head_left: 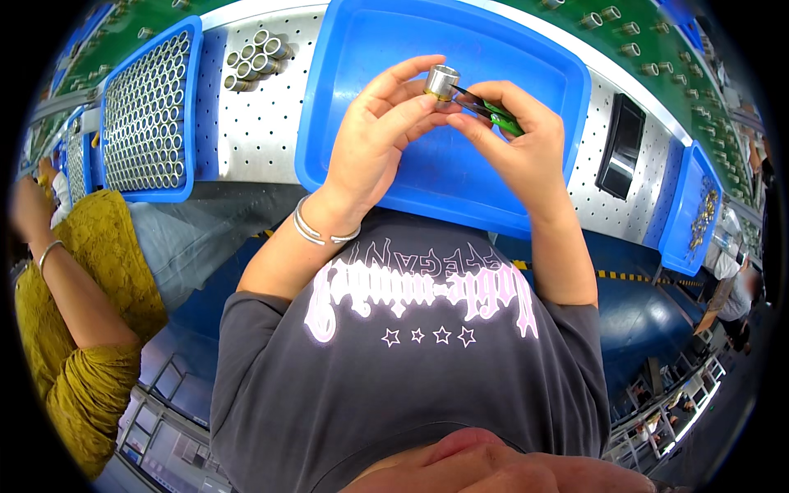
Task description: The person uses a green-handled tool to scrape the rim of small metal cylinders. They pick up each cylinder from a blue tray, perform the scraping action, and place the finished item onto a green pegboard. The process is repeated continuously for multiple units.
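Observation:
Above the blue tray (362,33), my left hand (380,123) is closed on a short silver metal sleeve (443,80), gripping it between thumb and fingers. The sleeve stands about upright, its open end up, with a yellowish band at its lower edge. From the right, my right hand (526,135) closes around a small pointed hand tool (501,120) with a green handle and dark slender tips. Those tips reach the sleeve's side near its lower part; whether they touch it I cannot tell. My fingers hide part of the tool's handle.
Several metal sleeves (265,64) stand and lie on the perforated metal table (263,140) to the left. Farther left, a blue tray (194,123) holds rows of sleeves. A black flat case (622,146) and a blue bin (686,238) of small brass-coloured parts are right. A co-worker's arm (74,287) is at left.

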### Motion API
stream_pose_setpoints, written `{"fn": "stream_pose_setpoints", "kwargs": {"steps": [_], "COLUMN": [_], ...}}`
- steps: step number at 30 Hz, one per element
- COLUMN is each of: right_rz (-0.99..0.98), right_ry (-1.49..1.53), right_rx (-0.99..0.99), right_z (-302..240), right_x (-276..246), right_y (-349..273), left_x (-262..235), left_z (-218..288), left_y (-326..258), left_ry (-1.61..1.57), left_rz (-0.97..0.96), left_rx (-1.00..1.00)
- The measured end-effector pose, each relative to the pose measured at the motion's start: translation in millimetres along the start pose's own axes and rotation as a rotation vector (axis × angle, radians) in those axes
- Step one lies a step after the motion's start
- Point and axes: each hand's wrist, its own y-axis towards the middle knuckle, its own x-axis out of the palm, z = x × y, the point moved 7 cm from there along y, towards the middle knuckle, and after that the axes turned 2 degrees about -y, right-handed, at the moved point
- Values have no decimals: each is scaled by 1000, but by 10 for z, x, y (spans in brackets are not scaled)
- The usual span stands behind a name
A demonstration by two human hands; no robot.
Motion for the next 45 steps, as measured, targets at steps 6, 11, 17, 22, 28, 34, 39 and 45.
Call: {"fn": "stream_pose_setpoints", "kwargs": {"steps": [6, 11, 17, 22, 28, 34, 39, 45], "right_rz": [54, 145, 93, 117, 111, 121, 159, 231], "right_ry": [-45, 40, 191, 159, 38, -49, -59, 0], "right_rx": [-128, -171, 18, -58, -152, -221, -243, -212], "right_z": [-55, -68, 77, 54, -62, -178, -179, -86], "right_x": [-43, -85, -77, -58, -69, -113, -158, -237], "right_y": [17, 15, 10, 8, -11, -46, -60, -41], "left_x": [-20, -11, -17, 13, 14, 78, 127, 126], "left_z": [-54, -85, -94, -85, -89, -78, -37, -23], "left_y": [-1, 15, -19, -14, -19, -56, -77, -65], "left_ry": [87, 7, 7, 20, 115, 254, 307, 308], "left_rz": [-7, -21, -10, -13, -32, -70, -99, -83], "left_rx": [-43, -55, -80, -68, -54, 0, 46, 38]}}
